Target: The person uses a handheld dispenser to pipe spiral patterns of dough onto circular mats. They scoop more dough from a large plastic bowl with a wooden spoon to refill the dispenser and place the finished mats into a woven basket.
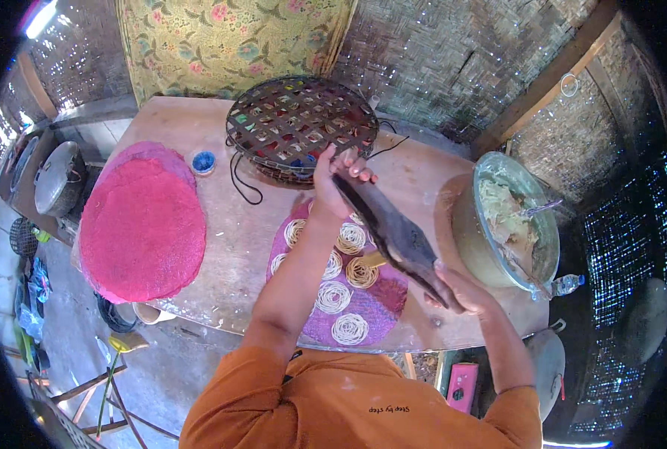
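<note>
My left hand [341,178] grips the upper end of a long dark wooden press [393,224], and my right hand [462,290] is closed round its lower right end. The press is held tilted over the table. A yellowish tube end [373,259] shows under its middle, just above a tan coil of strands [362,272]. Several white coils of thin strands [334,297] lie on a round purple mat [318,328] below my arms. My left forearm hides part of the mat and some coils. The underside of the press is mostly hidden.
Round pink mats [142,232] lie at the table's left, near a small blue-filled cup [203,162]. A lidded woven basket [301,127] stands at the back. On the right is a large tub [464,232] of pale dough [502,202], beside a plastic bottle [568,284].
</note>
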`<state>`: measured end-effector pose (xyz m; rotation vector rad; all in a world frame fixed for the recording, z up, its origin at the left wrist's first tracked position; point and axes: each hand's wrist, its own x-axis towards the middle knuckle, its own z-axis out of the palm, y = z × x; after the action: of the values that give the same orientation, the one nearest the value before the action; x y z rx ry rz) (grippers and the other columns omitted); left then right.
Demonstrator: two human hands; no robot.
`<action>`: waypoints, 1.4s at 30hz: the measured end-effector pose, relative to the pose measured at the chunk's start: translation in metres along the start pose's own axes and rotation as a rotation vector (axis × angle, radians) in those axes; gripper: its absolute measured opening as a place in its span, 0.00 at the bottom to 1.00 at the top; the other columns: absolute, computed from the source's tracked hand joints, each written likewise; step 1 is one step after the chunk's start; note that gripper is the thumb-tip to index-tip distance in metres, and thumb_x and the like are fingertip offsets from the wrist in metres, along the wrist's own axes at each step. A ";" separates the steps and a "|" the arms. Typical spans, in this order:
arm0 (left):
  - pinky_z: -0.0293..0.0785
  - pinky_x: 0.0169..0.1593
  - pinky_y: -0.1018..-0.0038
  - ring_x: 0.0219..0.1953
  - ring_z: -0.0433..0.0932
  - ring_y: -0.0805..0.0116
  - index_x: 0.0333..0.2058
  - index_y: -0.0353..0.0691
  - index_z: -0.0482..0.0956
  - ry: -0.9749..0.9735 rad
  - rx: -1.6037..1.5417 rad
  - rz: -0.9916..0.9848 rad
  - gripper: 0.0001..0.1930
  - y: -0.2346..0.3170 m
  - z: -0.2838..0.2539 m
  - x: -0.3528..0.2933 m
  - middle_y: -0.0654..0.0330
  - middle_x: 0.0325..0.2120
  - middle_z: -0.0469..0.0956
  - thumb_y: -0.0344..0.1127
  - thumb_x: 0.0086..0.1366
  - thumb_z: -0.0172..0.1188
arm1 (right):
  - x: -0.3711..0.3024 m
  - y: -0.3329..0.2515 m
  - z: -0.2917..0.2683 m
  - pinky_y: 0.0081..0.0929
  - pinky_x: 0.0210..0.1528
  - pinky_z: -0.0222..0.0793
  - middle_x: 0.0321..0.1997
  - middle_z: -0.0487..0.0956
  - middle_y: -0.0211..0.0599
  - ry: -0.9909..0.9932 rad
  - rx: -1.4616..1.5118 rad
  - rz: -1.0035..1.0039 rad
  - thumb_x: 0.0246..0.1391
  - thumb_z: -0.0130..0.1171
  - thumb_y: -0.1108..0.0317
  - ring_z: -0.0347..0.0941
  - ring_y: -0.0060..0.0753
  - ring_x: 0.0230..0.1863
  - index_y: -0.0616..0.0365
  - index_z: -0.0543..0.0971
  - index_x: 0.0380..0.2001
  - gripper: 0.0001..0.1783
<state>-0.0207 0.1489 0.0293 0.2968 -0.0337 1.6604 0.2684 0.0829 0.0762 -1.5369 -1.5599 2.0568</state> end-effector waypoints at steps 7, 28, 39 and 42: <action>0.64 0.30 0.69 0.15 0.63 0.70 0.16 0.51 0.61 0.163 -0.178 0.003 0.15 -0.059 -0.047 0.020 0.70 0.10 0.60 0.48 0.58 0.44 | -0.013 -0.024 -0.032 0.24 0.18 0.66 0.18 0.74 0.35 0.114 -0.330 0.190 0.56 0.39 0.33 0.70 0.25 0.16 0.60 0.72 0.28 0.35; 0.62 0.26 0.73 0.13 0.60 0.74 0.14 0.53 0.61 0.158 -0.122 -0.035 0.13 -0.056 -0.019 0.033 0.73 0.08 0.59 0.45 0.56 0.46 | -0.022 -0.017 -0.026 0.20 0.11 0.57 0.12 0.69 0.30 0.310 -0.344 0.057 0.54 0.45 0.34 0.63 0.20 0.10 0.58 0.73 0.25 0.33; 0.59 0.24 0.74 0.12 0.57 0.75 0.14 0.52 0.58 0.176 -0.117 -0.061 0.13 -0.082 -0.062 0.031 0.72 0.08 0.56 0.43 0.54 0.46 | 0.006 0.015 -0.038 0.19 0.12 0.57 0.12 0.67 0.27 0.288 -0.351 0.069 0.55 0.47 0.37 0.62 0.18 0.11 0.56 0.75 0.29 0.29; 0.59 0.24 0.75 0.12 0.57 0.76 0.13 0.51 0.58 0.104 -0.063 -0.085 0.15 -0.063 -0.057 0.035 0.72 0.07 0.56 0.45 0.56 0.46 | 0.021 0.025 -0.027 0.20 0.12 0.56 0.14 0.69 0.27 0.303 -0.288 0.002 0.58 0.47 0.41 0.60 0.18 0.11 0.55 0.74 0.27 0.26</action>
<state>0.0282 0.2016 -0.0282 0.1612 0.0048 1.5848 0.2904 0.1020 0.0452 -1.8405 -1.7841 1.5559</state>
